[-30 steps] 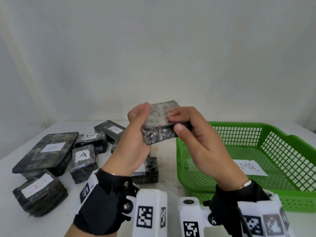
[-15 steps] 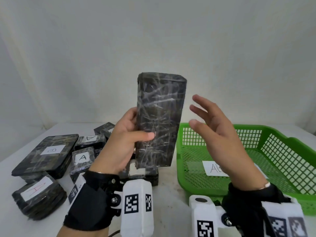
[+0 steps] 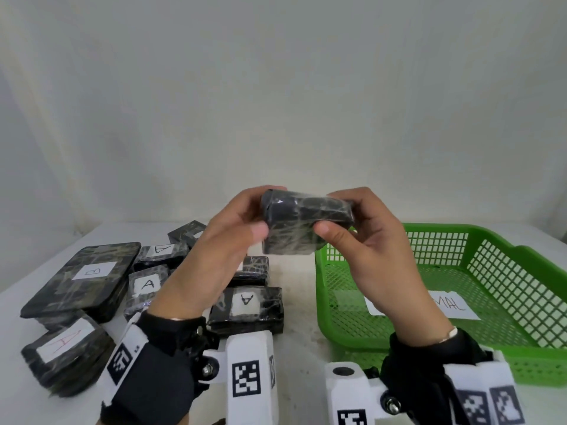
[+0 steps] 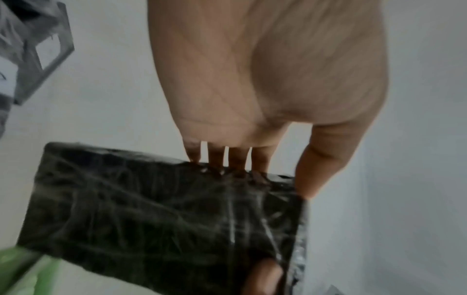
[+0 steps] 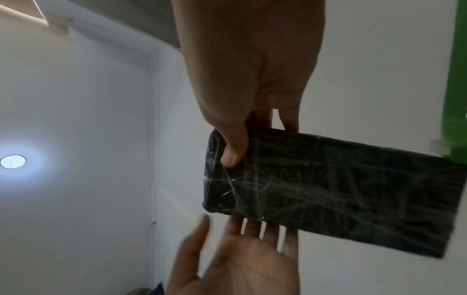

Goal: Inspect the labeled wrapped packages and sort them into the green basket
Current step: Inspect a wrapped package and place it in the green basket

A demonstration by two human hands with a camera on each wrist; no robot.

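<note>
Overhead, both hands' grips, left hand (image 3: pixel 225 240) and right hand (image 3: pixel 372 240), pinch a black, film-wrapped package (image 3: pixel 302 223), its label unseen.

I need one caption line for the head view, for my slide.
Both hands, left hand and right hand, hold a dark wrapped package above the table, beside the green basket.

**Black wrist wraps, white camera blocks**

Both hands are bare. The left hand (image 3: pixel 225 250) and the right hand (image 3: pixel 376 256) each end at a black fabric wrist wrap (image 3: pixel 153 381) carrying a white plastic block (image 3: pixel 250 378) printed with square black-and-white coded markers (the right-hand ones look blurred). Silver screws (image 3: pixel 207 369) fix the blocks to black brackets. A thin pale band (image 3: pixel 449 334) circles the right wrist.
</note>
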